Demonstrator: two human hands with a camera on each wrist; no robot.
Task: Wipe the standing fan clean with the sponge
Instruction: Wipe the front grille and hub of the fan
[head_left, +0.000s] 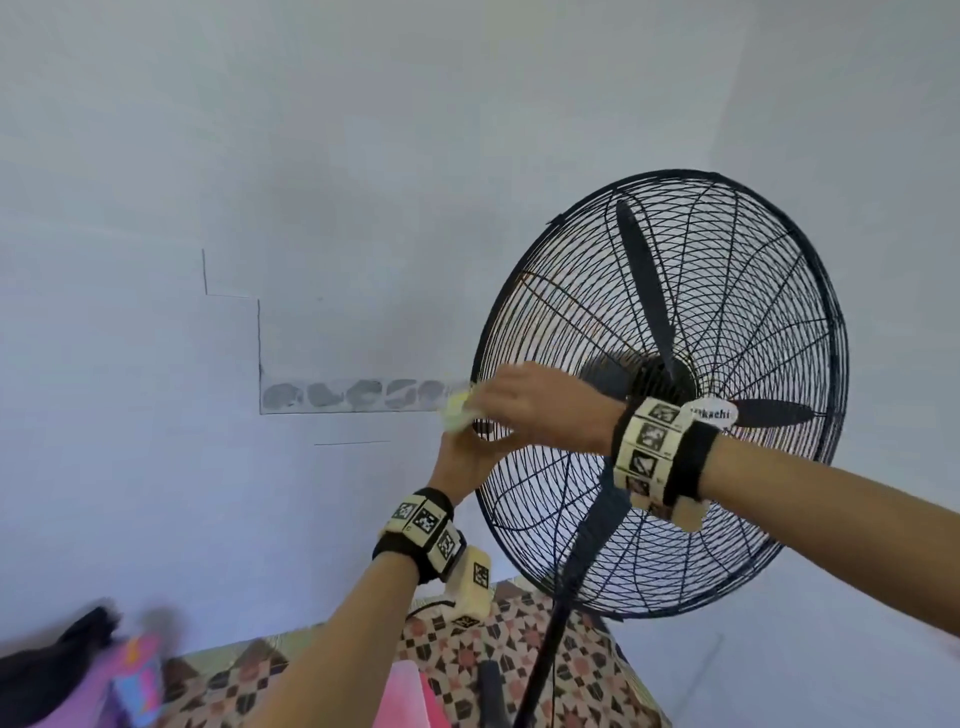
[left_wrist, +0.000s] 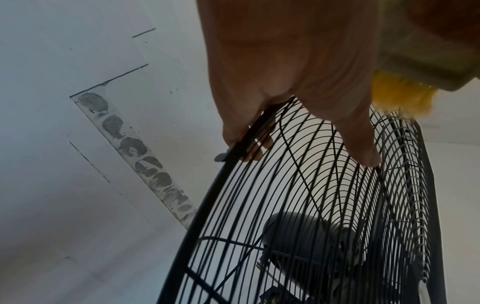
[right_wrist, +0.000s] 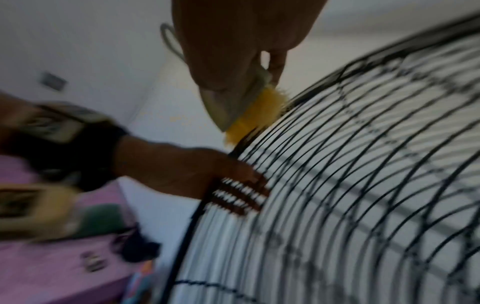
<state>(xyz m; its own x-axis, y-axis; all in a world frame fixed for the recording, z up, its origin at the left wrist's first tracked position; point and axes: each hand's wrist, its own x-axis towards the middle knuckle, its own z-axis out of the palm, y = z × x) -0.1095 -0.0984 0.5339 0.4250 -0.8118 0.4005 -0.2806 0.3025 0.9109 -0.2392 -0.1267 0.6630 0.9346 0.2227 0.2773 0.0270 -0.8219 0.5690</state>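
The fan (head_left: 670, 395) fills the right of the head view, bare wall (head_left: 260, 182) left of its rim. My left hand (head_left: 462, 460) hooks its fingers (left_wrist: 257, 144) through the cage wires at that left rim, gripping it. Just above, my right hand (head_left: 530, 405) pinches the sponge (head_left: 457, 410), whose yellow face touches the rim wire. The right wrist view shows that yellow layer (right_wrist: 249, 117) against the wire; the left wrist view alone shows the motor housing (left_wrist: 293, 246) behind the grille
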